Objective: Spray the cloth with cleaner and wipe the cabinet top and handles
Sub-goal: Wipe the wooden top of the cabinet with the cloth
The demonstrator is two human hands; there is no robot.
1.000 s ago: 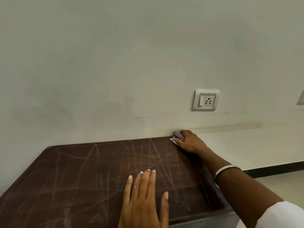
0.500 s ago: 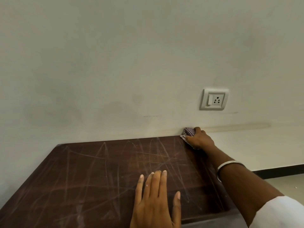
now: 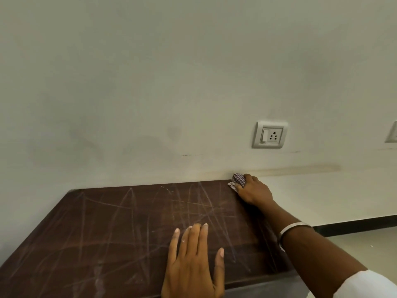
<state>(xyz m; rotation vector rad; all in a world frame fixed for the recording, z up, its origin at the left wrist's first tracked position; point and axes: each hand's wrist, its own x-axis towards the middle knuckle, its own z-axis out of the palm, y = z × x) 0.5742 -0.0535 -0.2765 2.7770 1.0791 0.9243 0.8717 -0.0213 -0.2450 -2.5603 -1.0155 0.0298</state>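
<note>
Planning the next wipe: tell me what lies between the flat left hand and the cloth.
Head view: only bare, scratched cabinet top lies between the left hand and the cloth gripped by the right hand.

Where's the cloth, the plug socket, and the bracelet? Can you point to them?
cloth (image 3: 238, 180): head view, on the checked bunch past the fingers.
socket (image 3: 270, 134): head view, middle of the white plate.
bracelet (image 3: 289, 229): head view, on the white band over the wrist.

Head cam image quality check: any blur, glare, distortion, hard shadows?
Head view: soft, even light, no glare; wide-angle bending shows at the frame edges. The cabinet top is sharp enough to show its scratches. Right hand and checked cloth read clearly, left hand too. Shadows are faint.
</note>
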